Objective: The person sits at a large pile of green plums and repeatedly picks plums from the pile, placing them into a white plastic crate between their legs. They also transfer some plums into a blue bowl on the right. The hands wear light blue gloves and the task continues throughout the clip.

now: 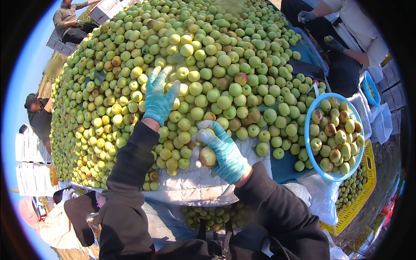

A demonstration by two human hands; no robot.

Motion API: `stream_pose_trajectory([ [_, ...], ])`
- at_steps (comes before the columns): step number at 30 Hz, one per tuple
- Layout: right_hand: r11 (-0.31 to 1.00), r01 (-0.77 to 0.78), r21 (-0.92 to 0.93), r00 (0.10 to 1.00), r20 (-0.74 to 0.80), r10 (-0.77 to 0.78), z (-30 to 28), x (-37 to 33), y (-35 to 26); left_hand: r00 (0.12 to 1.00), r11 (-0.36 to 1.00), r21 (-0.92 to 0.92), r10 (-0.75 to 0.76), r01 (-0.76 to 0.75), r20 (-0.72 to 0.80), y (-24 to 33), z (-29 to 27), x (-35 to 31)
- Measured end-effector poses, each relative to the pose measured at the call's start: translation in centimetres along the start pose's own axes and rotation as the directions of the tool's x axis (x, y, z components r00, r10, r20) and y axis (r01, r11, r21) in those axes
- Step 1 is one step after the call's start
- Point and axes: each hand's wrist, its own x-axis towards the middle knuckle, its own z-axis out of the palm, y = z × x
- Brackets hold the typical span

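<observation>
A large heap of small round green fruits (143, 82) that look like jujubes fills the view before me, some with yellow or brown-red patches. My left hand (159, 96), in a teal glove with pale fingertips, lies on the heap with its fingers spread and nothing gripped. Closer to the heap's near edge, my right hand (226, 152) wears a matching glove. Its fingers curl round a jujube-like fruit (208, 157) with a brownish blush, above a white padded cloth (186, 190).
At the right, a blue-rimmed basket (308, 143) of browner fruits stands above a yellow crate (369, 173) of fruit. More fruit lies below the cloth, near my lap. Other people sit around the heap, a gloved hand (306, 16) at upper right. White cartons (32, 145) are stacked left.
</observation>
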Motion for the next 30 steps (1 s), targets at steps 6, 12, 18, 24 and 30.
stream_pose_trajectory([
  [6, 0.951, -0.111, -0.288, 0.994, -0.034, 0.106, 0.3, -2.0, 2.7, 0.946, 0.983, 0.009, -0.176, 0.186, -0.273, -5.7, 6.5, 5.4],
  [12, 0.956, -0.235, -0.173, 0.960, -0.196, 0.201, -0.8, -1.7, 4.9, 0.740, 0.811, 0.240, 0.309, -0.534, 0.598, 9.2, 11.6, 5.7],
  [18, 0.964, -0.032, -0.265, 0.971, -0.236, -0.033, -1.6, -0.3, 8.7, 0.701, 0.832, 0.495, -0.195, -0.252, 0.686, 15.7, 11.1, 5.4],
  [24, 0.903, -0.251, -0.348, 0.964, -0.172, 0.202, -1.5, -2.1, 11.0, 0.744, 0.889, -0.292, 0.455, -0.352, 0.490, 25.1, 12.9, -0.2],
  [30, 0.901, -0.316, -0.297, 0.948, -0.130, 0.290, 0.5, -4.8, 9.2, 0.680, 0.819, -0.569, 0.377, 0.071, 0.629, 29.6, 21.4, -0.2],
])
